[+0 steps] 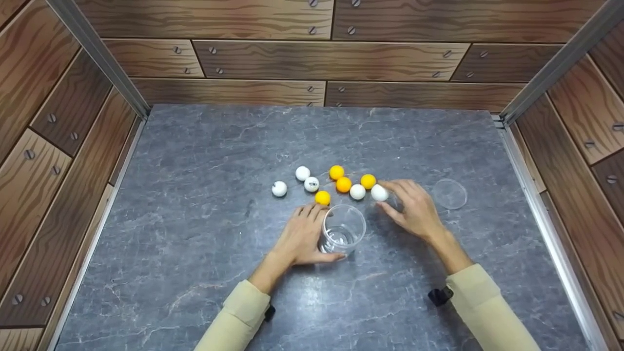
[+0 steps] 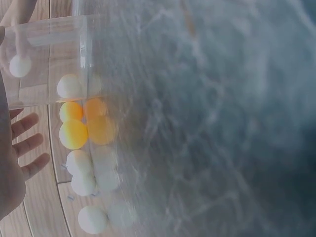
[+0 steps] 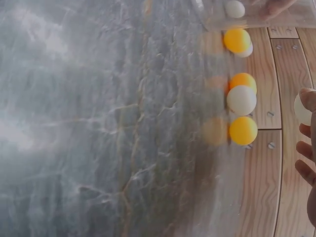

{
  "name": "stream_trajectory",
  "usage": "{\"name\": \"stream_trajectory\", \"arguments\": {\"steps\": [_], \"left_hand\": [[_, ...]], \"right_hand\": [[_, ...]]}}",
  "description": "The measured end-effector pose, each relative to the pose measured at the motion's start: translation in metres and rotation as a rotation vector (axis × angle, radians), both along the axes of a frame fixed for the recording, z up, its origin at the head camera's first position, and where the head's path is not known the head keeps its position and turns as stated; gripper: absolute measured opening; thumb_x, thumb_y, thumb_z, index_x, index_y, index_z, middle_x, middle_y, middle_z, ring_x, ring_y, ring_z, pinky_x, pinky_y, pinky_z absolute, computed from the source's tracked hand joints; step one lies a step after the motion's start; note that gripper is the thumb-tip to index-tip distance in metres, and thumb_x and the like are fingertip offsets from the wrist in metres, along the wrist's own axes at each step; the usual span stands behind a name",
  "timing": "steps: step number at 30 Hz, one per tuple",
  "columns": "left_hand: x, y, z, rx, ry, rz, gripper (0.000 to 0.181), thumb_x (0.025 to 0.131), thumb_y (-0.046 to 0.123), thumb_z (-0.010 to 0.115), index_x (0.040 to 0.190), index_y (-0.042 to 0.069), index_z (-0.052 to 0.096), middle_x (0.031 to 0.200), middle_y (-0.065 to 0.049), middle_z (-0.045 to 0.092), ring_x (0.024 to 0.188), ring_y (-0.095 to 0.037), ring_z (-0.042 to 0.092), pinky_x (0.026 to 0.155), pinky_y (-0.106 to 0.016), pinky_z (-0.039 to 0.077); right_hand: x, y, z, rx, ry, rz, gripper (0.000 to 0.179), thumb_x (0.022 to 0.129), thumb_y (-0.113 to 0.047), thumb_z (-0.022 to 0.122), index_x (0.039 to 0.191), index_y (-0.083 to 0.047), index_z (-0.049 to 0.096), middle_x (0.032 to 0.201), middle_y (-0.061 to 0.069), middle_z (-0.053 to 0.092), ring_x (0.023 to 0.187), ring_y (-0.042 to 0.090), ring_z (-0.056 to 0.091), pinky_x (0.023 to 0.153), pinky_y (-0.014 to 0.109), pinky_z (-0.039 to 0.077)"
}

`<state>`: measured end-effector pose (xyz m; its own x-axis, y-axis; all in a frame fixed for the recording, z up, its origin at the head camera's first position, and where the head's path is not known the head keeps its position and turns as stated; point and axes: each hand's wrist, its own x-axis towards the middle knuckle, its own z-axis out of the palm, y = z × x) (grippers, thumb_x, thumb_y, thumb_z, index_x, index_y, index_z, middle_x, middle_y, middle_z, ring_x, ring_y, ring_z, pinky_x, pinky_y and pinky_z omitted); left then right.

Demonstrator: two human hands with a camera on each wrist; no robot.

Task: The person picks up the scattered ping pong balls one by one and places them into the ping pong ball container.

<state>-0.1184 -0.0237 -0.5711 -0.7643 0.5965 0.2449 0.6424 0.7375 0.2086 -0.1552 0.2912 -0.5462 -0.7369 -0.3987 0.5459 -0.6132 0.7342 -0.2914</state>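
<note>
The grip of the left hand (image 1: 303,236) holds a clear cup (image 1: 344,229) on the bench (image 1: 195,219), while the right hand (image 1: 412,208) pinches a white ball (image 1: 380,193) just above the surface near 4 orange balls (image 1: 343,185).

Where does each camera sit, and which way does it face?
Head: on the head, facing forward, down at grey marbled tabletop; left hand, right hand, pale yellow cloth sleeves.
Left wrist: that wrist, facing across tabletop; left hand at left edge, right hand through clear plastic cup.
Right wrist: that wrist, also across; right hand at right edge holding white ball, left hand at top.
Both wrist views share cup and ball.
</note>
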Motion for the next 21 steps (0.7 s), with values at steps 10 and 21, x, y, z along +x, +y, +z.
{"name": "stream_trajectory", "arguments": {"steps": [10,21], "left_hand": [[0.000,0.000,0.001,-0.002,-0.017,-0.002,0.107,0.075,0.091,0.061,0.146,0.012,0.050,0.143,-0.007,0.059,0.132,-0.027,0.057,0.112,-0.045,0.050],[0.000,-0.001,0.001,-0.002,0.012,0.007,0.107,0.074,0.091,0.062,0.145,0.012,0.051,0.142,-0.006,0.059,0.132,-0.026,0.058,0.111,-0.044,0.050]], "right_hand": [[0.005,-0.007,0.015,-0.030,0.033,0.013,0.049,0.085,-0.023,0.087,0.128,-0.007,0.072,0.113,0.013,0.076,0.101,0.032,0.070,0.090,0.048,0.058],[0.011,-0.018,0.030,-0.089,0.094,0.076,0.047,0.086,-0.025,0.084,0.128,-0.007,0.073,0.113,0.011,0.076,0.103,0.031,0.069,0.090,0.048,0.056]]}}
